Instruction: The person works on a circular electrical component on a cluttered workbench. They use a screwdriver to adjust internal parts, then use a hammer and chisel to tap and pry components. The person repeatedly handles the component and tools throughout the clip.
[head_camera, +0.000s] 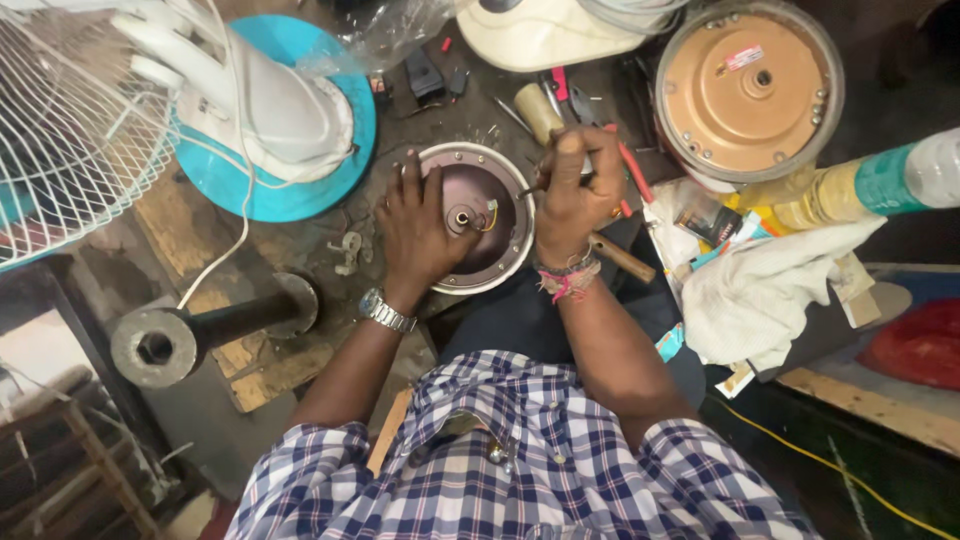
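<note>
glossy dark metal motor housing (480, 215), smooth white plastic fan (270, 100), rumpled cloth (770, 290)

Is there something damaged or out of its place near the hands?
Yes. The round motor housing under the left hand is open, with a loose yellow wire sticking out near its centre. The right hand holds a thin tool toward it. Small parts lie scattered beside it.

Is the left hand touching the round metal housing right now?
Touching. The head view shows the left hand lying flat on the round metal housing, palm and fingers over its left side and rim, with no gap visible.
</note>
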